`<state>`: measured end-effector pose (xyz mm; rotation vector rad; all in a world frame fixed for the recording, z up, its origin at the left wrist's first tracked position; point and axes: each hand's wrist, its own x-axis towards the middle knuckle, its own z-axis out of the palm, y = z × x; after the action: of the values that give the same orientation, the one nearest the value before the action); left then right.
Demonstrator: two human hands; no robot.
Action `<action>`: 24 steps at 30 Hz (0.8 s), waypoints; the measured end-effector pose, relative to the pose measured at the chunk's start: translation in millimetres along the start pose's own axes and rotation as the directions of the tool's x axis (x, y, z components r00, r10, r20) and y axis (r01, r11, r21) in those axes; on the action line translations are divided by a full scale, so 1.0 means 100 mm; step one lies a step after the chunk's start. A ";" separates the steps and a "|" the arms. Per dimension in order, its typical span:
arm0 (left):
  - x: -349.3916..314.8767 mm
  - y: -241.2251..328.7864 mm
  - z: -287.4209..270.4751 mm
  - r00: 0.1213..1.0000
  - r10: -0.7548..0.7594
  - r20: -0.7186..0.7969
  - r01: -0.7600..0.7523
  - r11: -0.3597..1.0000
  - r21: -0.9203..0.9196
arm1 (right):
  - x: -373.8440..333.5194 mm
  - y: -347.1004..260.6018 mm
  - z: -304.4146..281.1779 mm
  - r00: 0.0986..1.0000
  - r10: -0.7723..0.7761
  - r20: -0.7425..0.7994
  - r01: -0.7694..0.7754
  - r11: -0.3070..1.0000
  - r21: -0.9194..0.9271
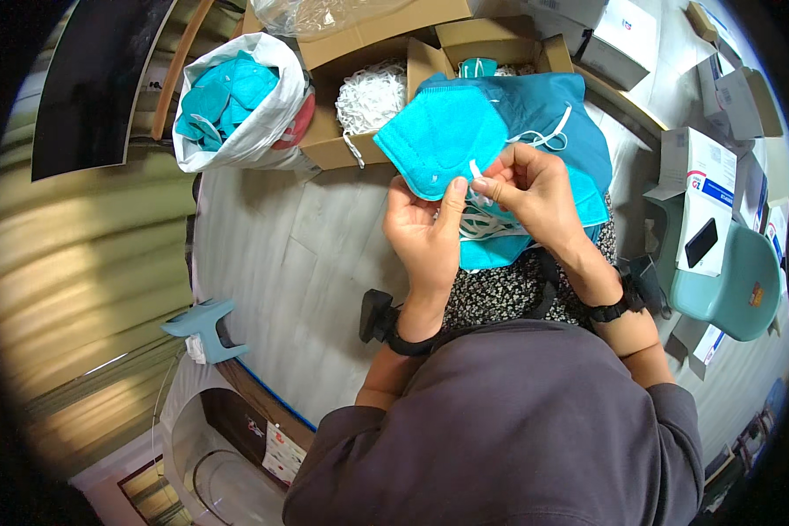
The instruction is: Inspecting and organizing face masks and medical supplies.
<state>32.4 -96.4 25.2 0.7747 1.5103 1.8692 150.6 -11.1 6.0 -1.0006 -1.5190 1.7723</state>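
A turquoise folded face mask is held up in front of me. My left hand grips its near edge, with the thumb on top. My right hand pinches a thin white elastic strap between thumb and fingertips, right at the mask's near corner. Whether the strap is joined to the mask there I cannot tell. Below my hands, more turquoise masks with white straps lie on my lap. A dark teal cloth or bag spreads behind my right hand, a white loop lying on it.
At the far left stands a white sack full of turquoise masks. Beside it, a cardboard box holds a heap of white elastic straps. White cartons and a green chair with a phone nearby stand right; a small stool stands left.
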 end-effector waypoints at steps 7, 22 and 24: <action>0.01 -0.05 -0.01 0.998 0.063 0.021 -0.063 0.998 -0.018 | 0.02 0.02 0.08 0.999 -0.040 0.023 0.036 0.988 0.147; 0.24 0.42 -0.67 0.999 0.037 0.006 -0.037 0.996 0.078 | 0.54 0.03 -0.73 0.969 -0.219 0.114 0.193 0.385 -0.902; 0.35 0.34 -0.94 0.989 0.103 0.105 -0.120 0.978 0.170 | 0.65 0.08 -0.66 0.974 -0.179 0.139 0.195 0.354 -0.915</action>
<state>-64.7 -134.6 44.2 1.0355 1.6160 1.7670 171.1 77.3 -16.8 -1.1925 -2.6100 0.5870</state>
